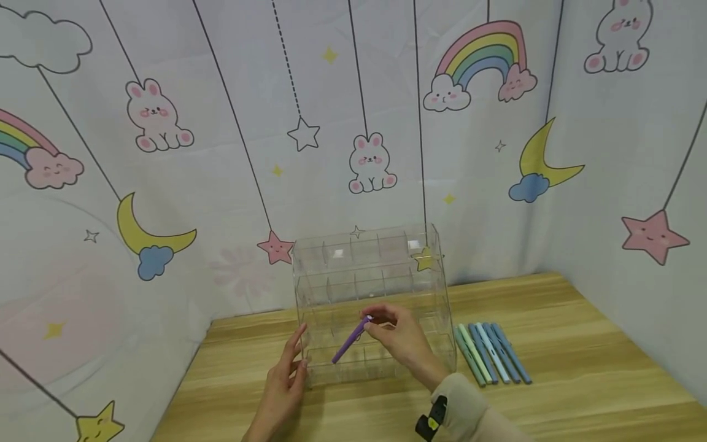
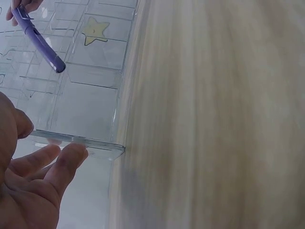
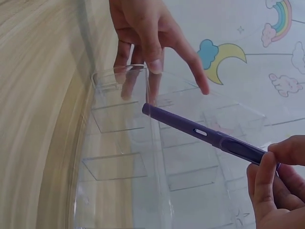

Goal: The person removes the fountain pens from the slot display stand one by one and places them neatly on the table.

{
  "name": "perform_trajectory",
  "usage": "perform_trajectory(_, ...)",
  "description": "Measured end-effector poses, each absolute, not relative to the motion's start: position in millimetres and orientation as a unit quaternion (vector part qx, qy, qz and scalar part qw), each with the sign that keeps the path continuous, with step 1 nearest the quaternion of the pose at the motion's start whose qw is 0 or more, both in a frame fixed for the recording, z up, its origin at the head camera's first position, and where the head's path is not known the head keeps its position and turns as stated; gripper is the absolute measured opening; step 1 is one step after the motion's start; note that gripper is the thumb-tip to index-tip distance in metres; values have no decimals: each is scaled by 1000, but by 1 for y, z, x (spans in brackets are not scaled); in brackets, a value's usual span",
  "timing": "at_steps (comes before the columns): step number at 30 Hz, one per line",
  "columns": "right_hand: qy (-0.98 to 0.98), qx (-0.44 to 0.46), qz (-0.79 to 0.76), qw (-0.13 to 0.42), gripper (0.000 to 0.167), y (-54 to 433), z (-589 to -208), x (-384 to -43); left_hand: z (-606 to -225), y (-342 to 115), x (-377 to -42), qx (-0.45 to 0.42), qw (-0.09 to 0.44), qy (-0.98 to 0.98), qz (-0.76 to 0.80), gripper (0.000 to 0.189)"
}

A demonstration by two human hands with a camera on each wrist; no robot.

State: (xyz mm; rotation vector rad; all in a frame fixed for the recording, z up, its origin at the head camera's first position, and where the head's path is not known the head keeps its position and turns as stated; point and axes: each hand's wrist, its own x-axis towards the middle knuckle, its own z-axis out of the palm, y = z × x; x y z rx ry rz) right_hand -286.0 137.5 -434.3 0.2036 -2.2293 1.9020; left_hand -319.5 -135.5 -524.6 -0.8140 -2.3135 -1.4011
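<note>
A clear, tiered organizer [image 1: 381, 283] with several compartments stands on the table. My right hand [image 1: 405, 342] pinches a purple pen [image 1: 351, 341] by one end, in front of the organizer. The pen slants, its free end pointing down and to the left; a small slot shows in its barrel [image 3: 186, 126] in the right wrist view. At the organizer's left side, my left hand [image 1: 284, 382] holds the side wall near its lower front edge. In the left wrist view its thumb [image 2: 23, 124] and fingers [image 2: 69, 160] lie on either side of that wall.
Several pens [image 1: 491, 354] in greens and blues lie side by side on the wooden table [image 1: 552, 331], right of the organizer. A white cloth [image 1: 232, 153] printed with rabbits, stars and rainbows hangs behind and at both sides.
</note>
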Motion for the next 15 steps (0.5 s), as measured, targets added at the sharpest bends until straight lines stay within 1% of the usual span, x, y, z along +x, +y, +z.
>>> perform_trajectory(7,-749,62,650,109,21,150,-427,-283,-523,-135,-319,-282,161,-809,-489,71)
perform_trajectory(15,-752,41,646,120,23,161,-425,-278,-521,-134,-317,-266,149,-812,-497,73)
